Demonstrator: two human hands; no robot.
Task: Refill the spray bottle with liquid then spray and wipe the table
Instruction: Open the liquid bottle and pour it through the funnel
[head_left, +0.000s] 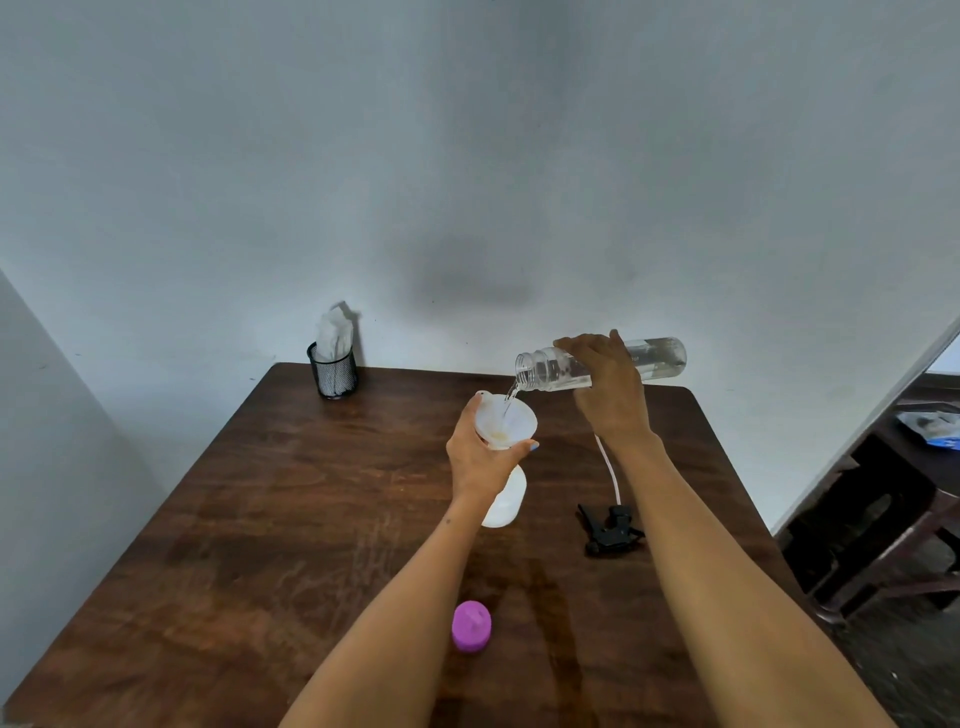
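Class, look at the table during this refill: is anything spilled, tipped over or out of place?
No spill shows. The stream from the clear bottle lands inside the funnel. The spray head lies on its side and the purple cap sits loose, as expected mid-refill.

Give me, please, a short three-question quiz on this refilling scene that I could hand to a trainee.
1. True or false: the black trigger sprayer head is screwed onto the white spray bottle.
2. What does the left hand grip? A) the purple cap B) the white funnel and bottle neck C) the mesh cup
3. Fill in: the right hand tips the clear bottle so liquid runs into the ____.

Key:
1. False; it lies on the table beside the bottle.
2. B; the purple cap lies apart, nearer the person.
3. funnel.
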